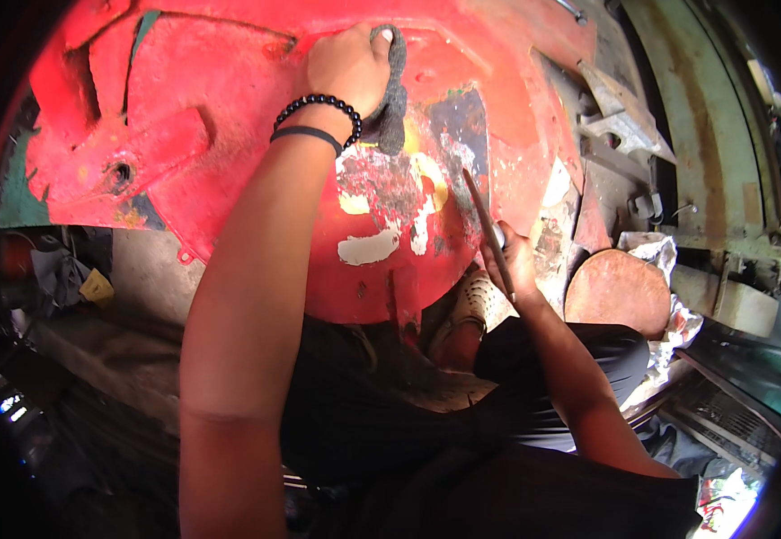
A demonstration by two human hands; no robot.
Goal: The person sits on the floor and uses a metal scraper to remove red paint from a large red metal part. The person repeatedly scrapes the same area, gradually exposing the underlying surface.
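My left hand (346, 67), with a black bead bracelet at the wrist, is closed on a folded dark grey rag (394, 112) and presses it on a red-painted metal panel (256, 54). Below the rag the panel has a worn patch (390, 189) with bare grey metal, yellow spots and a smooth pale filler smear (368, 247). At the panel's right side my right hand (512, 260) grips a long, thin brown tool (483, 211), seen nearly edge-on. Its upper tip points at the worn patch; its exact kind cannot be made out.
A round brown disc (618, 295) lies at the right beside crumpled silver foil (678, 314). Behind it are metal scraps (624, 117) and a long pale green metal piece (705, 108). My foot in a light shoe (473, 301) is close under the panel's lower edge.
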